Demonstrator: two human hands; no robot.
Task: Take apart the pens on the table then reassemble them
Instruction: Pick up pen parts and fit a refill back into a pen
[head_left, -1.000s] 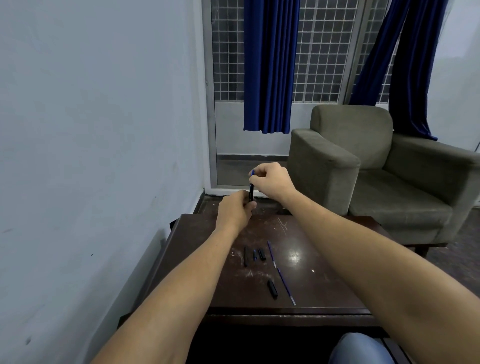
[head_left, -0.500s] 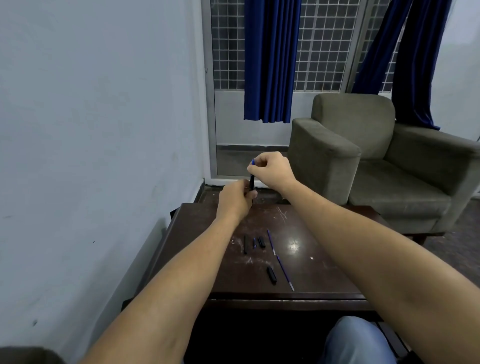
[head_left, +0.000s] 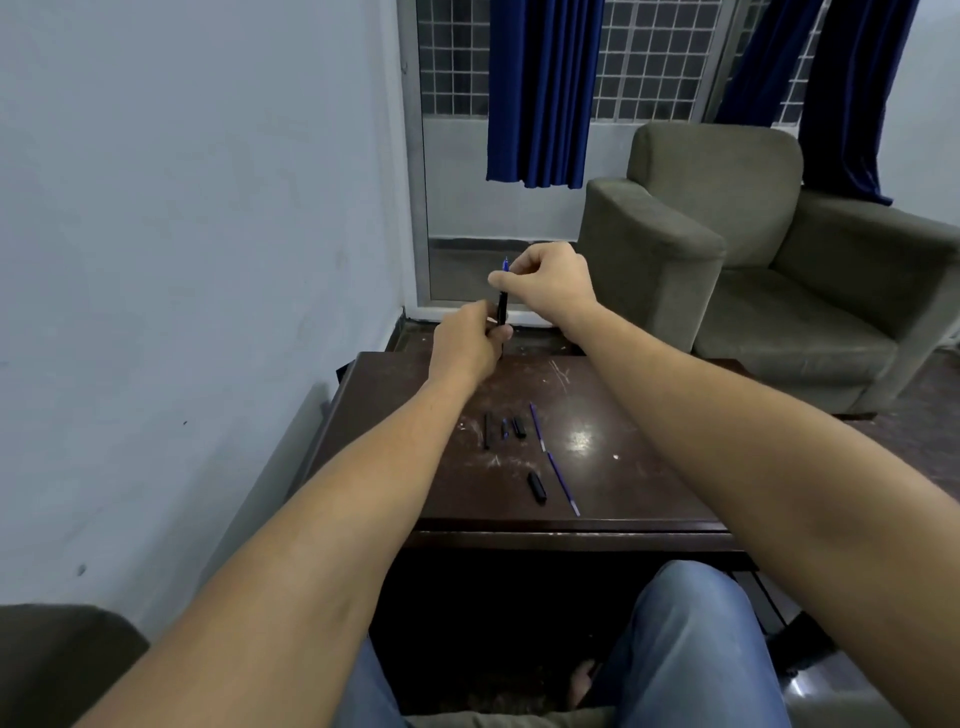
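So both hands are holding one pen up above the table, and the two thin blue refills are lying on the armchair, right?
Not quite. The head view shows both the left hand and right hand holding the pen above the table, but the two thin blue refills lie on the table among the loose black pen parts, not on the armchair.

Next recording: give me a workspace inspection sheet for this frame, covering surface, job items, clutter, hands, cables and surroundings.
Surface: dark wooden table, scratched, glare spot.
Job's things: upright black pen barrel with blue refill protruding on top; two blue refills and several small black parts lying on the table.
Clutter: nothing seen.
Grippers: left hand grips the barrel's lower end; right hand pinches its top.
Cables: nothing seen.
Surroundings: grey armchair, blue curtains, grilled window, pale wall.
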